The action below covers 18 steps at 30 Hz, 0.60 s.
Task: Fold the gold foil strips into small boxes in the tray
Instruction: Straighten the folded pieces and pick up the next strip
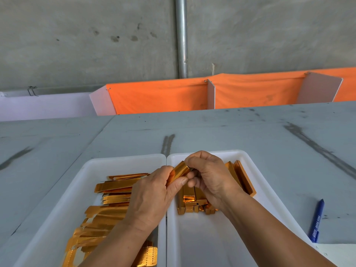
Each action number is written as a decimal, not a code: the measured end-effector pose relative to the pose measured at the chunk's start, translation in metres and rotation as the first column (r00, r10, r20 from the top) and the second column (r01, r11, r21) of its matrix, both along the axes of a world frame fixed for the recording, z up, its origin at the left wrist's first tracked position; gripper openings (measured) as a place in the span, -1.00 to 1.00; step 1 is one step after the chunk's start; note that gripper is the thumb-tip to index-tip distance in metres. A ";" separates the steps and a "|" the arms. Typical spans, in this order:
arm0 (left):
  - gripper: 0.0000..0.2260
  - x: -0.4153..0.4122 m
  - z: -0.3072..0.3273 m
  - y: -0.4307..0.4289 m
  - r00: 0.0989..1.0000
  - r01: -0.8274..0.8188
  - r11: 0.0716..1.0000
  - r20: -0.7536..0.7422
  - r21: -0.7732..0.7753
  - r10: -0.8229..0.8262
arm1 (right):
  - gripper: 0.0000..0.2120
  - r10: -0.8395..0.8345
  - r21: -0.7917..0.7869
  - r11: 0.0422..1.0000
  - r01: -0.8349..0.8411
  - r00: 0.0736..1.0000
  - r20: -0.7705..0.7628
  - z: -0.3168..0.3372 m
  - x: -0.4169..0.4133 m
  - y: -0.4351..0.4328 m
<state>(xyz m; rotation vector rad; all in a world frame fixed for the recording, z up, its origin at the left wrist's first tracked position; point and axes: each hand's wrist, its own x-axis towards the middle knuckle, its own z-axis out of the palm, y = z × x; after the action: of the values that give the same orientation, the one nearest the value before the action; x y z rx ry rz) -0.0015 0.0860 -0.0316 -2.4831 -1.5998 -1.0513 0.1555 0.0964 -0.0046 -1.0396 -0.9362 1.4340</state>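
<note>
Gold foil strips (113,189), flat and shiny, are heaped in the left white plastic tray (92,164) on the scuffed grey tabletop (231,132). Finished long gold boxes (194,203) are stacked in the right white plastic tray (248,157) just beside it. One part-folded gold strip (180,170) is held above the seam between the trays, pinched by the left hand (152,193) at its near end and by the right hand (210,176) at its far end. The foil card is judged light, thin, slick and easily creased, so the edges beside the score lines are best gripped. Its far flap is hidden by fingers, and the print on the blue pen (316,220) cannot be read.
</note>
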 end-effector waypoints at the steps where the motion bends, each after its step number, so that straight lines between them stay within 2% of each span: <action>1: -0.57 0.000 0.000 0.000 1.000 0.000 1.000 0.001 -0.001 0.000 | -0.96 0.000 0.000 1.000 0.000 1.000 0.001 0.000 0.001 0.000; 6: -0.65 -0.001 0.000 0.000 1.000 -0.010 1.000 0.007 -0.022 0.010 | -0.91 -0.011 0.058 0.998 0.006 0.997 0.083 0.000 0.002 -0.002; 9: -0.60 -0.001 -0.001 0.000 1.000 -0.021 0.999 0.019 -0.031 0.022 | -0.87 -0.021 0.083 0.997 0.009 0.989 0.149 0.001 0.003 -0.003; 14: -0.60 -0.002 -0.001 0.001 0.999 -0.030 0.999 0.043 -0.033 0.032 | -0.75 -0.015 0.077 0.997 0.001 0.985 0.171 0.002 0.004 -0.004; 18: -0.58 -0.002 0.000 0.000 0.998 -0.026 0.999 0.057 -0.024 0.027 | -0.79 0.005 0.086 0.996 -0.021 0.984 0.180 0.002 0.003 -0.004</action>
<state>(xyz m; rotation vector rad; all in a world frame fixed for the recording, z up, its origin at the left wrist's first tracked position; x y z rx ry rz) -0.0038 0.0864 -0.0317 -2.4610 -1.6646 -1.1171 0.1586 0.0921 -0.0027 -1.1121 -1.1285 1.3130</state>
